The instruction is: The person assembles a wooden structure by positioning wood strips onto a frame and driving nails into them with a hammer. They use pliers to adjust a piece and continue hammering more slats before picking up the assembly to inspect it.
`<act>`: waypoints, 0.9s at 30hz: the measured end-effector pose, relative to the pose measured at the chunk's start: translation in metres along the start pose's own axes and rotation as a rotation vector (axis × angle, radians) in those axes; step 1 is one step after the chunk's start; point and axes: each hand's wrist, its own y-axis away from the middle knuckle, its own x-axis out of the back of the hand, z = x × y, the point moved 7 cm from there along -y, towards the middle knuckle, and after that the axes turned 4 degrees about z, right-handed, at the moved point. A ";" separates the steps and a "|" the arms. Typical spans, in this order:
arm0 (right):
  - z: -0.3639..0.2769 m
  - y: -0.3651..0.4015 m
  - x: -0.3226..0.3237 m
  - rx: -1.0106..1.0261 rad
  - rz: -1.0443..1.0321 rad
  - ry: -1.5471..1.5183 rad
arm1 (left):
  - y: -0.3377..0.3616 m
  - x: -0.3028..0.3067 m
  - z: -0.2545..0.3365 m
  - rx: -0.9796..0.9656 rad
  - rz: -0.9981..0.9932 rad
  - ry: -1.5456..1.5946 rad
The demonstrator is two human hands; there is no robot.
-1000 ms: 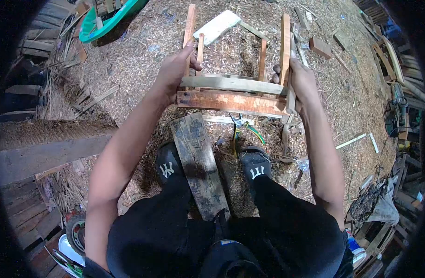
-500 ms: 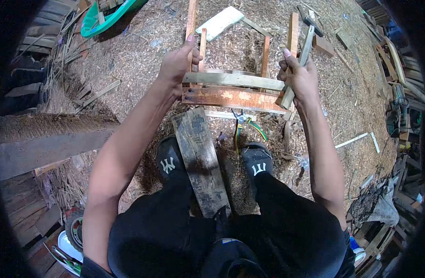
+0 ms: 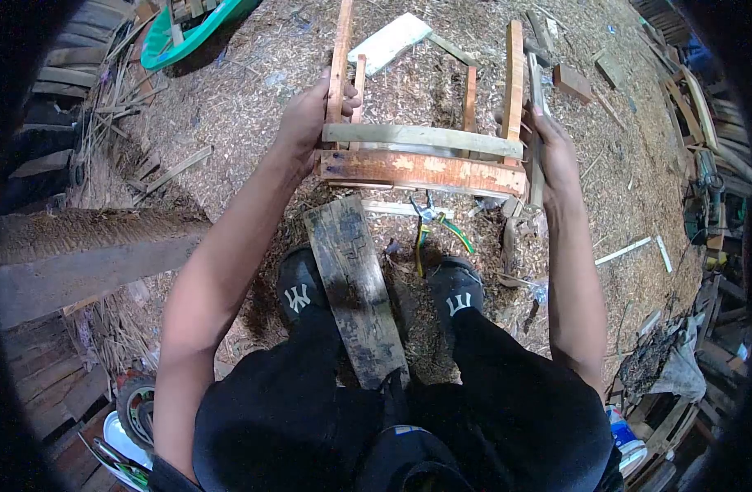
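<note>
1. The wooden frame point(image 3: 425, 170) sits at 12 o'clock in the view, above the shavings-covered ground point(image 3: 253, 107), its posts pointing away from the person. Directions below are taken from the frame's middle.
2. At 10 o'clock, the left hand point(image 3: 304, 119) is closed round the left post point(image 3: 340, 66). That grip looks right for carrying the frame's weight; a firm wrist should stop the far ends dipping.
3. At 3 o'clock, the right hand point(image 3: 559, 160) pinches a slat point(image 3: 535, 176) upright alongside the right post point(image 3: 514, 74). Its far fingers are hidden, so whether they also bear on the frame I cannot tell.
4. To compare the two pieces well, keep the slat parallel to the post, line up the near ends first, then look along to the far ends. A light pinch should do; squeezing hard could twist the slat or rack the joints.
5. Hold the curved rail point(image 3: 425, 139) level, so that neither side misleads the eye.
6. Mind the pliers point(image 3: 427, 215) at 6 o'clock and the thick plank point(image 3: 351, 279) at 7 o'clock, between the feet: lowering the frame carelessly could knock either.
</note>
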 end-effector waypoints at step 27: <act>0.078 0.078 0.203 0.292 0.369 0.963 | 0.004 0.045 -0.021 -0.147 0.075 -0.064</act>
